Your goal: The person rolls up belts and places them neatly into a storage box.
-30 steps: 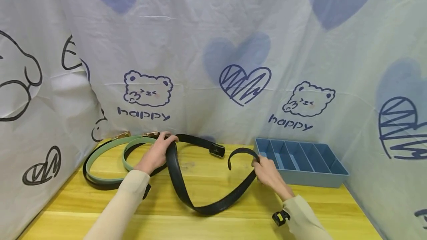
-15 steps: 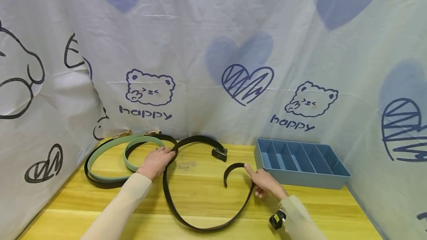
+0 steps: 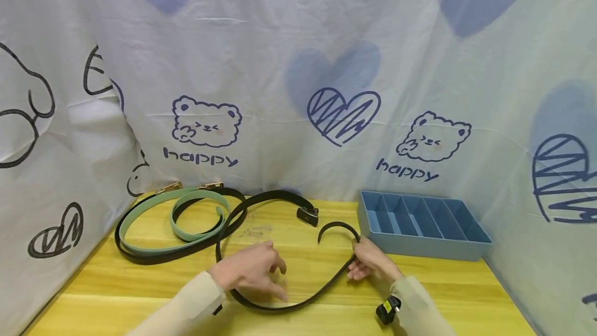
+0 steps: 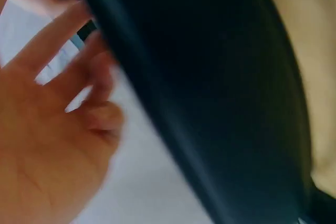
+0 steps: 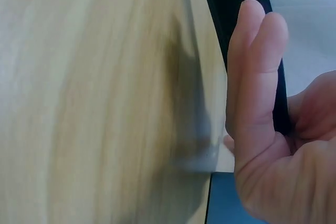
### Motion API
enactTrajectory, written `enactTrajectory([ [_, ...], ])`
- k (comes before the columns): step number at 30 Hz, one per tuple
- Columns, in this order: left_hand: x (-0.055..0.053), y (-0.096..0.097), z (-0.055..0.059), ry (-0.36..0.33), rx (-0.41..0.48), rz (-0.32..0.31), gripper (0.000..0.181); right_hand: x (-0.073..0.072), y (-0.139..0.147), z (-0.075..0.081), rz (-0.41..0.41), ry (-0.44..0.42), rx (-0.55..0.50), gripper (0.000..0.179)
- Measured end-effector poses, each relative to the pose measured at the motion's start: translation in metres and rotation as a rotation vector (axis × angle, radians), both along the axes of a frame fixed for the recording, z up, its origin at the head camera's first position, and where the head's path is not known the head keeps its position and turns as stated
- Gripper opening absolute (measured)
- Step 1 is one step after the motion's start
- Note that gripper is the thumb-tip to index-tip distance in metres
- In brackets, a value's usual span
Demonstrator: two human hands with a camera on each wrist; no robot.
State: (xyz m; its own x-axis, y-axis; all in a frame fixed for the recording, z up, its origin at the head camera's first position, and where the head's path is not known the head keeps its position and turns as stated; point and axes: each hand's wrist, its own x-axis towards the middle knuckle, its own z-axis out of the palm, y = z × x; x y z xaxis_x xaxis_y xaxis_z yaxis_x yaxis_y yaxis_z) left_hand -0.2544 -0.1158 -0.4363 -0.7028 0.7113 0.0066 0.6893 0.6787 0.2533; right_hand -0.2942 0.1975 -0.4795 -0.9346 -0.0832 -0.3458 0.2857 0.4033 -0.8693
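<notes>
L hand (image 4: pixel 50 124) blurry, blk belt (image 4: pixel 205 98) cut off, L-wrist view

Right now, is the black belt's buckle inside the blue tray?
No, the buckle sits outside the tray, left of it in the head view.

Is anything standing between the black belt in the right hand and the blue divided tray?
Nothing visible except the right hand itself, which pinches the black belt just left of the blue divided tray. Toward its buckle end, the belt crosses the green-lined coils, so it might snag there.
</notes>
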Motion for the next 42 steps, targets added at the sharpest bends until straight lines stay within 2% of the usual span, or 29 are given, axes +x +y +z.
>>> enactTrajectory([
  [2, 0.012, 0.006, 0.0, -0.079, -0.075, -0.037, 0.04, 0.0, -0.001, 0.0, 0.005, 0.008, -0.005, 0.047],
  [4, 0.019, 0.008, 0.0, -0.08, -0.13, -0.07, 0.017, 0.0, -0.001, -0.001, 0.013, 0.011, 0.001, 0.054],
  [7, 0.02, 0.004, 0.003, 0.021, -0.15, -0.072, 0.044, 0.001, -0.001, -0.002, 0.043, 0.024, 0.059, 0.05],
  [9, 0.015, -0.003, 0.006, 0.113, -0.14, -0.039, 0.05, 0.003, -0.002, -0.001, 0.086, 0.06, 0.142, 0.039],
  [12, 0.004, -0.017, 0.011, 0.257, -0.144, 0.06, 0.052, 0.006, -0.005, 0.002, 0.163, 0.161, 0.289, 0.022],
  [14, -0.003, -0.027, 0.011, 0.308, -0.143, 0.135, 0.051, 0.006, -0.009, 0.006, 0.239, 0.262, 0.393, 0.024],
  [16, -0.009, -0.035, 0.008, 0.301, -0.133, 0.185, 0.051, 0.005, -0.014, 0.008, 0.313, 0.35, 0.473, 0.035],
  [19, -0.014, -0.041, -0.001, 0.253, -0.113, 0.218, 0.048, 0.004, -0.021, 0.009, 0.378, 0.443, 0.575, 0.059],
  [21, -0.013, -0.041, -0.005, 0.235, -0.11, 0.235, 0.041, 0.002, -0.025, 0.009, 0.362, 0.481, 0.619, 0.054],
  [23, -0.009, -0.035, -0.006, 0.249, -0.15, 0.272, 0.031, 0.0, -0.027, 0.007, 0.312, 0.528, 0.65, 0.04],
  [25, -0.001, -0.025, -0.004, 0.268, -0.206, 0.309, 0.018, -0.003, -0.029, 0.006, 0.269, 0.582, 0.664, 0.027],
  [27, 0.009, -0.011, -0.002, 0.281, -0.272, 0.322, 0.01, -0.005, -0.029, 0.005, 0.25, 0.619, 0.656, 0.023],
  [29, 0.02, 0.006, -0.002, 0.291, -0.321, 0.315, 0.014, -0.006, -0.029, 0.003, 0.248, 0.586, 0.593, 0.031],
  [31, 0.027, 0.022, -0.004, 0.314, -0.333, 0.293, 0.019, -0.006, -0.028, 0.003, 0.246, 0.528, 0.512, 0.043],
  [34, 0.031, 0.044, -0.011, 0.346, -0.319, 0.256, 0.026, -0.006, -0.028, 0.002, 0.227, 0.419, 0.395, 0.056],
  [36, 0.03, 0.056, -0.016, 0.357, -0.292, 0.216, 0.025, -0.007, -0.028, 0.002, 0.222, 0.383, 0.375, 0.055],
  [38, 0.026, 0.064, -0.021, 0.338, -0.252, 0.166, 0.019, -0.008, -0.03, 0.001, 0.22, 0.376, 0.404, 0.048],
  [40, 0.02, 0.069, -0.024, 0.283, -0.227, 0.107, 0.017, -0.01, -0.033, 0.0, 0.236, 0.417, 0.492, 0.038],
  [42, 0.012, 0.07, -0.024, 0.206, -0.209, 0.045, 0.028, -0.012, -0.036, -0.001, 0.247, 0.484, 0.604, 0.027],
])
